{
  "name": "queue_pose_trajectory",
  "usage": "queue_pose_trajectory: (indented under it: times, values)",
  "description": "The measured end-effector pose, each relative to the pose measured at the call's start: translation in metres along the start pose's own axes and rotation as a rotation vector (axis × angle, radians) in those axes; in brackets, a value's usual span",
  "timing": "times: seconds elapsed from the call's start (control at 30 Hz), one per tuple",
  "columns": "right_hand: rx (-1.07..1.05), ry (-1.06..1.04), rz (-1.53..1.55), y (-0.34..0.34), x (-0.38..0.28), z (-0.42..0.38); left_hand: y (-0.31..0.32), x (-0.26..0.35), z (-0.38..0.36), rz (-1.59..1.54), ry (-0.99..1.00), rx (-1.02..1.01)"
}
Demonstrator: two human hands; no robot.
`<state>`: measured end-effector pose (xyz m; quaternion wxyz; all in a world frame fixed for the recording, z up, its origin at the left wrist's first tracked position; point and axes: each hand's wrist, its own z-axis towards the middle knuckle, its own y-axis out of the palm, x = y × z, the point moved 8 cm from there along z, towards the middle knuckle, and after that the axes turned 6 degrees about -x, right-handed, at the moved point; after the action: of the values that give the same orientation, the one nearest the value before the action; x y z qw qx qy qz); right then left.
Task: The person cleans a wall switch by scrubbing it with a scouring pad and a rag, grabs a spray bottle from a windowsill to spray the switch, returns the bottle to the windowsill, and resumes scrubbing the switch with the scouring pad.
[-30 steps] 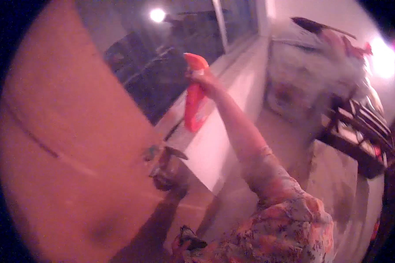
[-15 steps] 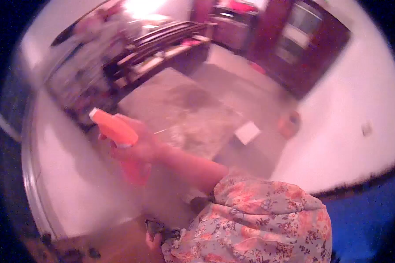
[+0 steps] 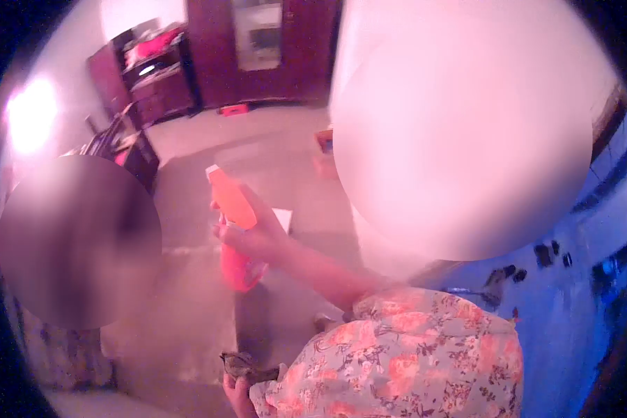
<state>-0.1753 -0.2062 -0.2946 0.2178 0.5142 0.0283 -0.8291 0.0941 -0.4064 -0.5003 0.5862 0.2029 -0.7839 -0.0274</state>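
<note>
My right hand (image 3: 256, 241) is closed around an orange spray bottle (image 3: 231, 209), held out in front of me with its white-tipped nozzle pointing up and to the left. My arm runs back from it to a floral sleeve (image 3: 404, 355) at the bottom right. At the bottom edge my left hand (image 3: 235, 394) grips a dark crumpled cloth (image 3: 247, 365); only part of that hand shows.
Bare floor (image 3: 188, 299) lies below the bottle, with a white sheet (image 3: 283, 219) on it. A dark wooden cabinet (image 3: 265, 49) and shelves (image 3: 146, 70) stand at the far wall. A blue surface (image 3: 571, 299) with small dark bits is at the right. Two large areas of the view are blurred.
The view has swung from the window round to the room. My right hand has come down from the glass and holds the bottle at chest height. The cloth stays in my left hand.
</note>
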Motion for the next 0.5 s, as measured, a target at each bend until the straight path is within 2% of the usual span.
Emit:
queue_pose_trajectory:
  times: [0.07,0.1,0.13,0.17,0.2,0.23,0.3,0.33,0.4,0.43,0.5]
  values:
    - [0.061,0.04,-0.262,-0.084,0.007,0.024,0.067,0.007,0.052,0.027,-0.055,-0.073]
    - [0.085,0.039,-0.279,-0.116,0.0,0.028,0.084,0.012,0.058,0.04,-0.068,-0.116]
    - [0.173,0.009,-0.316,-0.083,-0.063,-0.053,0.064,0.006,0.011,0.038,-0.069,-0.196]
    - [0.227,0.034,-0.303,-0.045,-0.087,-0.08,0.046,0.018,-0.009,0.037,-0.091,-0.22]
    - [0.239,0.047,-0.309,-0.072,-0.07,-0.04,0.059,0.037,0.014,0.051,-0.118,-0.246]
    - [0.266,-0.093,-0.363,-0.082,-0.071,-0.023,0.062,0.054,0.034,0.064,-0.139,-0.281]
    - [0.326,-0.232,-0.435,-0.095,-0.095,-0.035,0.077,0.071,0.052,0.084,-0.17,-0.351]
    - [0.469,-0.198,-0.533,-0.115,-0.105,-0.046,0.091,0.077,0.059,0.094,-0.188,-0.391]
    - [0.622,-0.15,-0.63,-0.14,-0.117,-0.063,0.116,0.088,0.072,0.111,-0.219,-0.447]
    - [0.672,-0.167,-0.766,-0.194,-0.135,-0.049,0.169,0.083,0.106,0.031,-0.208,-0.518]
    - [0.742,-0.174,-0.921,-0.215,-0.151,-0.059,0.195,0.084,0.126,0.013,-0.244,-0.581]
